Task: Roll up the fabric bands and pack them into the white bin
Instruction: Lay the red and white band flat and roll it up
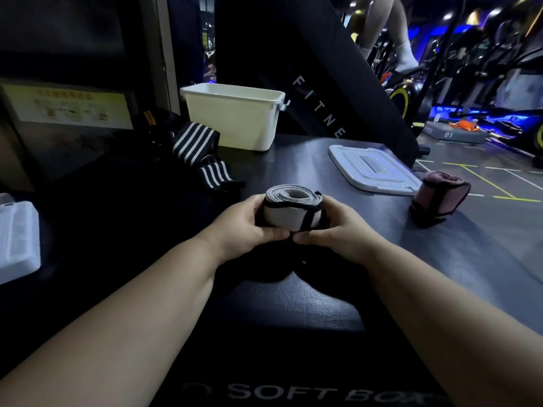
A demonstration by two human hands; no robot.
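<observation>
A grey fabric band with black edges (289,212) is wound into a roll and stands on the dark soft box (293,304). My left hand (244,230) grips its left side and my right hand (338,233) grips its right side, thumbs meeting in front. The white bin (235,118) stands open at the back of the surface. A pink band (439,196), rolled, stands at the right. Black bands with white stripes (202,151) lie loose left of the bin.
The bin's white lid (371,168) lies flat to the right of the bin. A white plastic object (17,239) sits at the far left edge. Behind are a black slanted panel and gym machines, with a person's legs on one.
</observation>
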